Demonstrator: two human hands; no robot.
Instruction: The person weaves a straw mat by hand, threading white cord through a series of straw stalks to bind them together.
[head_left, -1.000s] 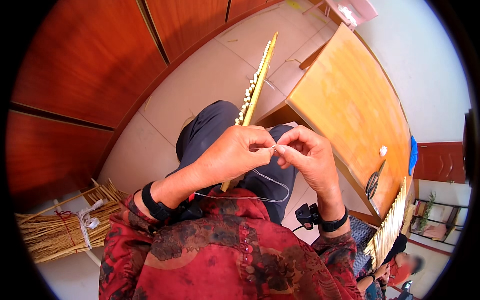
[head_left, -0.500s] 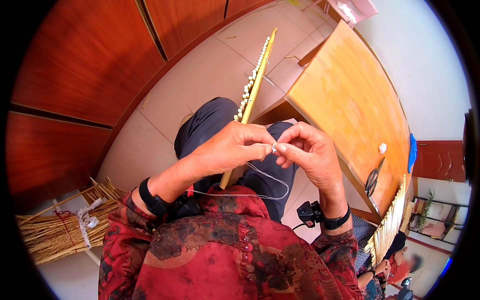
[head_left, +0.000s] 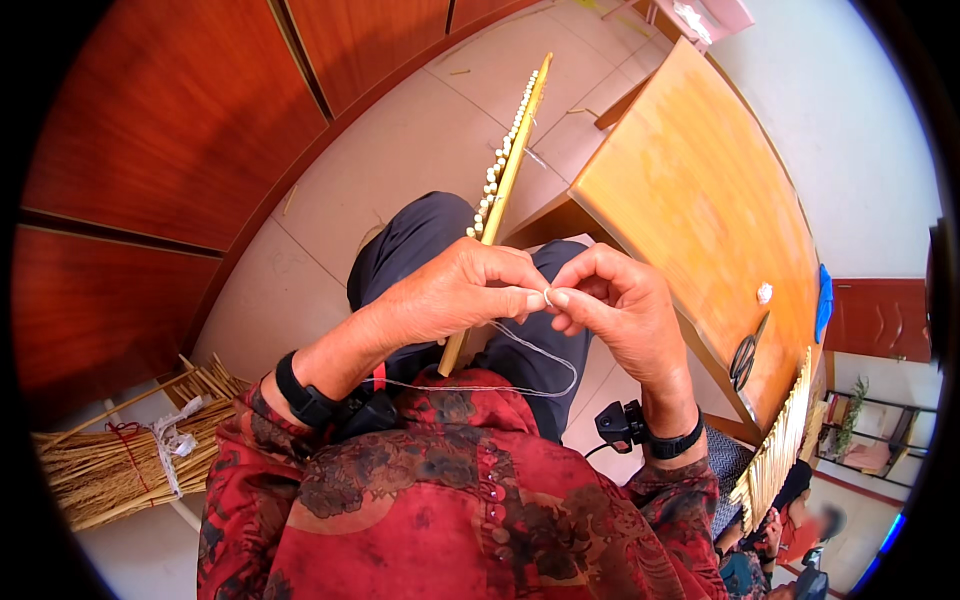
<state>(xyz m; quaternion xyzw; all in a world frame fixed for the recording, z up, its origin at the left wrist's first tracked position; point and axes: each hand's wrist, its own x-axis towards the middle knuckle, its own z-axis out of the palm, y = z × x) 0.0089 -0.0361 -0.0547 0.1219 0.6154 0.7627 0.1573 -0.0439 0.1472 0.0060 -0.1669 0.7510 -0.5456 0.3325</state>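
Observation:
My left hand (head_left: 470, 285) and my right hand (head_left: 622, 308) meet over my lap, thumb and forefinger of each pinched together on a small loop of white thread (head_left: 549, 297). A pale doubled string (head_left: 572, 366) trails from under my left hand in a wide loop over my dark trousers. Beneath my left hand slants a long yellow pole (head_left: 518, 155), resting across my lap and reaching away over the floor. Several small white round ends (head_left: 490, 190) line its left side. My left hand hides part of the pole.
To the right stands a wooden table (head_left: 690, 170) with black scissors (head_left: 743, 362), a crumpled white bit (head_left: 764, 293) and a blue cloth (head_left: 824, 305). A row of pale stalks (head_left: 775, 450) leans by its near corner, beside another person. Bundled straw (head_left: 110, 470) lies at lower left.
Both hands stay in nearly the same place; the small thread loop between the fingertips looks slightly changed in shape. At lower right, the other person's hands have shifted.

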